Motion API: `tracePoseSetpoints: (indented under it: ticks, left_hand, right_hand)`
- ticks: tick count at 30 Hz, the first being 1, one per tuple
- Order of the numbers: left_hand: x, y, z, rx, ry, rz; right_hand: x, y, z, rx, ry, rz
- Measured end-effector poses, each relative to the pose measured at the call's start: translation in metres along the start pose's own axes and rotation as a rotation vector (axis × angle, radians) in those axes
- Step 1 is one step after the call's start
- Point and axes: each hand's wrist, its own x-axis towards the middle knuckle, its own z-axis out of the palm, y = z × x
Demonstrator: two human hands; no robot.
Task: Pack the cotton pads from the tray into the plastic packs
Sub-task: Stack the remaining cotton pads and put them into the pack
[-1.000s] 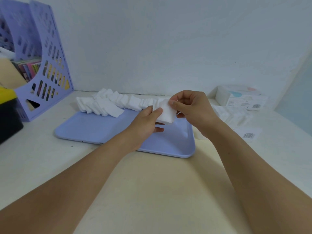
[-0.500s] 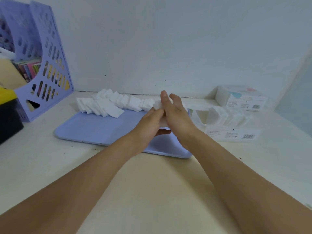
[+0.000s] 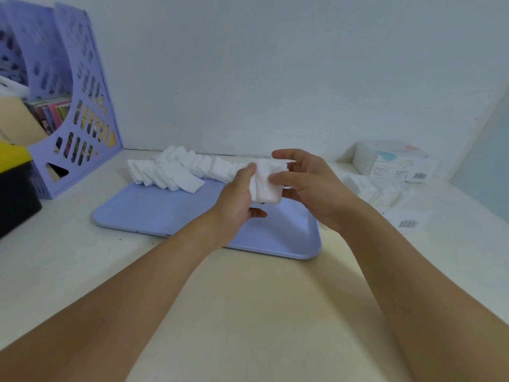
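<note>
Pale wall and a cream desk (image 3: 248, 312) frame your work; over the middle of the blue tray (image 3: 165, 213) your left hand (image 3: 237, 199) grips a small stack of cotton pads (image 3: 265, 183), thumb on its near face and fingers curled behind; your right hand (image 3: 308, 186) meets the same stack from three o'clock, its thumb pressing the front and its fingers partly spread round the far side, so both hands are clamped on the pads. Out at ten o'clock from the hands, the remaining cotton pads (image 3: 170, 175) lie in a slumped row along the tray's far edge; many are left. At three o'clock, beside the tray, the open plastic pack (image 3: 385, 199) lies flat on the desk with some pads inside; past it at two o'clock stands a filled pack (image 3: 394, 164). At nine o'clock sit a lilac file rack (image 3: 74, 111) and a yellow-and-black box (image 3: 13, 186).

You seem to be squaring the stack before loading; next, I judge, you must carry it toward three o'clock, keep it compressed, and slide it through the pack's opening.
</note>
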Motion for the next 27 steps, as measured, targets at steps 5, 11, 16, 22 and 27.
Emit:
tracePoseSetpoints:
  ticks: [5,11,16,22,27]
  left_hand:
    - [0.002,-0.008,0.000,0.315,0.004,0.123]
    - [-0.002,-0.012,0.010,0.418,-0.091,0.228]
    - [0.001,0.008,0.013,0.316,-0.171,0.211]
    - [0.018,0.038,0.047,0.489,-0.223,0.295]
    - [0.033,0.027,0.076,0.360,-0.051,0.398]
  right_hand:
    - [-0.006,-0.004,0.011,-0.027,-0.046,0.028]
    - [-0.010,-0.007,0.027,0.008,-0.081,0.091]
    - [-0.007,-0.017,-0.018,-0.097,-0.114,-0.029]
    - [-0.013,-0.027,-0.071,-0.120,-0.184,-0.061]
    - [-0.014,-0.026,-0.096,-0.038,0.012,-0.031]
